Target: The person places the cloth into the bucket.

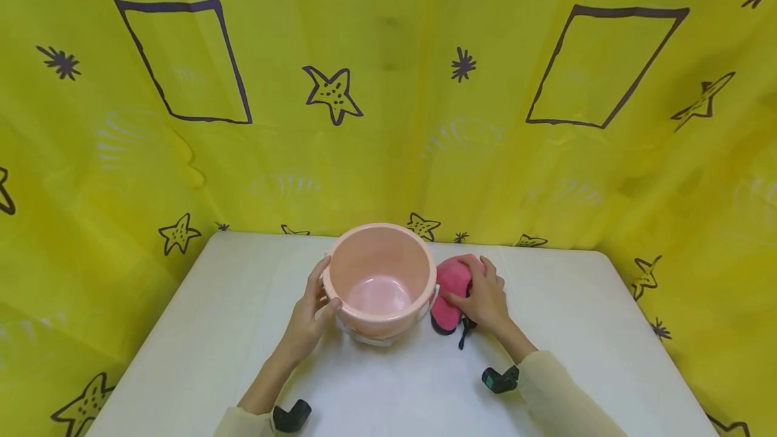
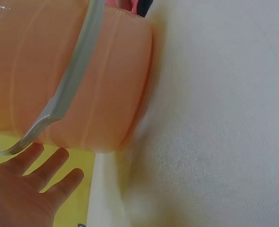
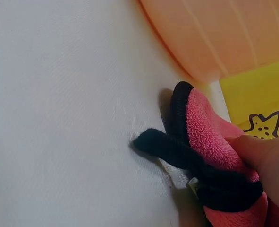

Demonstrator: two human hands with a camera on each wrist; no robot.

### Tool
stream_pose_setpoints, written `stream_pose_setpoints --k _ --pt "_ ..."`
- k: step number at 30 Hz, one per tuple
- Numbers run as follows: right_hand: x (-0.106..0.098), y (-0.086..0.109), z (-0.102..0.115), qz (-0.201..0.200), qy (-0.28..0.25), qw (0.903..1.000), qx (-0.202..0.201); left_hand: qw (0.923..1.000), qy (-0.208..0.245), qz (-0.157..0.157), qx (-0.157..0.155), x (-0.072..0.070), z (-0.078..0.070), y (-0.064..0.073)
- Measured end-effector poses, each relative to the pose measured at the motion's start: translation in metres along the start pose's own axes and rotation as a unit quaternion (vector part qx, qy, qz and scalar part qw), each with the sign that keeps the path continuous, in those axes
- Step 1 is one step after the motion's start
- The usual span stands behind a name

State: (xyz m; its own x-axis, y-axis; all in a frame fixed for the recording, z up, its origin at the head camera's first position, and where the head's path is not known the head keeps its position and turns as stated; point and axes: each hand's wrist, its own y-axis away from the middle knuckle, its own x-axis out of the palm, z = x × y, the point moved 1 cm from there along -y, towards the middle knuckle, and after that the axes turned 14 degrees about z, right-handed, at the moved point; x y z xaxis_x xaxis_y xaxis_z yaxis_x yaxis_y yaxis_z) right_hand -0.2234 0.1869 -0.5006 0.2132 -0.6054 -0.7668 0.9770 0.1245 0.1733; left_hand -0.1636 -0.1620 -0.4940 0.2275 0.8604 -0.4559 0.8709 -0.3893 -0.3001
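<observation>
Sleeves (image 1: 564, 393) nearest; left hand (image 1: 305, 322) holds bucket (image 1: 382, 323) lying between hands; right hand (image 1: 487, 297) grips pink cloth (image 1: 450, 280).

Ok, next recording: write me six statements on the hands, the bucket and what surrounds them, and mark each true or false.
1. The left hand touches the bucket. True.
2. The right hand is empty. False: its fingers grip the pink cloth item.
3. The pink cloth item has a black strap. True.
4. The bucket is packed with toys. False: nothing shows inside it.
5. The bucket's handle is raised over its mouth. False: it hangs down along the outside.
6. A yellow curtain hangs behind the white table. True.
</observation>
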Motion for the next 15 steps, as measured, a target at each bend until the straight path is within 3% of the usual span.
stream_pose_setpoints --k 9,15 --pt "-0.0023 0.0051 0.0004 0.013 0.044 0.9989 -0.007 1.0000 0.003 0.003 0.009 -0.0022 -0.0029 0.0008" --pt "-0.0012 0.0083 0.0007 0.013 0.044 0.9987 -0.023 1.0000 0.004 0.002 0.003 -0.0009 -0.0019 0.0004"
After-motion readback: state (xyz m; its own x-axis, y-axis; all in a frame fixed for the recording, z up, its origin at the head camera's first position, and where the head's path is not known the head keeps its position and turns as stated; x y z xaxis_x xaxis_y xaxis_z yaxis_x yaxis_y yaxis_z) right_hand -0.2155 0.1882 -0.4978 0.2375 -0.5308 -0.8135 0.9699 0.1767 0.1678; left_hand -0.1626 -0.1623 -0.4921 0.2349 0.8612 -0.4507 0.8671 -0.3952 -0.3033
